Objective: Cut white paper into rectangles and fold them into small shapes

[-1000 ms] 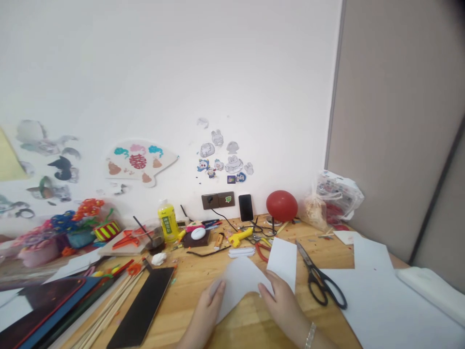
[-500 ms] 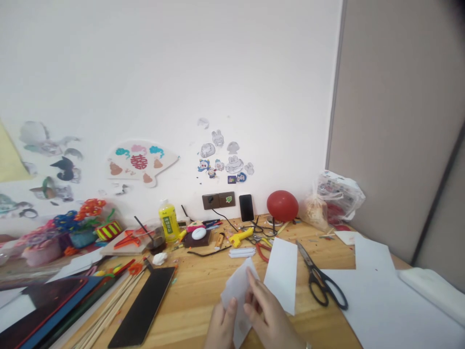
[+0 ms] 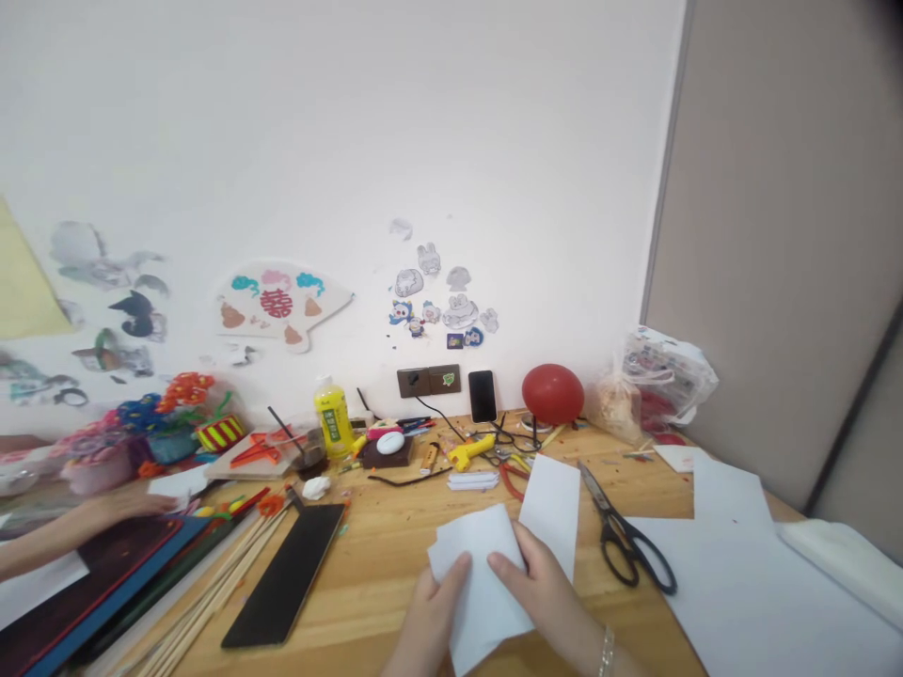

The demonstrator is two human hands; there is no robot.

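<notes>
Both of my hands press on a folded white paper [image 3: 480, 564] lying on the wooden table [image 3: 381, 564] at the lower middle. My left hand [image 3: 430, 616] lies on its left part with the thumb on top. My right hand [image 3: 546, 597] holds its right part, thumb on the sheet, a bracelet at the wrist. A second white paper piece [image 3: 554, 508] lies just behind to the right. Black-handled scissors [image 3: 625, 541] rest to the right of it.
Another person's hand and arm [image 3: 85, 522] reach in at the left over dark sheets [image 3: 91, 583]. Wooden sticks [image 3: 212, 592], a black strip [image 3: 289, 583], a yellow bottle [image 3: 334, 417], a glue gun [image 3: 469, 453], a phone [image 3: 483, 396], a red balloon [image 3: 553, 393] and large white sheets [image 3: 762, 583] surround the work spot.
My hands turned the paper from a pointed shape to a squarer fold and now press it flat. Another person's arm has entered at the left. The view shifted slightly.
</notes>
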